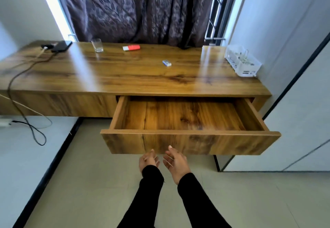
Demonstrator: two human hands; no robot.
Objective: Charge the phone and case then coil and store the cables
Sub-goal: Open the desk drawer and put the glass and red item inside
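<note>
Both sleeves reach forward; left hand (pixel 149 160) and right hand (pixel 175 161) hang just below the drawer (pixel 189 142) front, fingers loosely spread, palms turned inward, holding nothing. Whether fingertips touch the wood, can't tell. Drawer stands pulled out, its visible floor bare. Step, likely: storage spot readied, cables not yet coiled or stored. Tabletop (pixel 135 74) beyond: small blue-white item (pixel 166 63), red-white case (pixel 131 47), glass (pixel 97 45), white basket (pixel 242 61) far right. Phone (pixel 61 46) lies at far-left corner, black cable (pixel 12 78) plugged in and trailing over the edge to the floor, a white cable alongside. Next move calls for going left to the phone, unplugging, then coiling each cable for the drawer.
</note>
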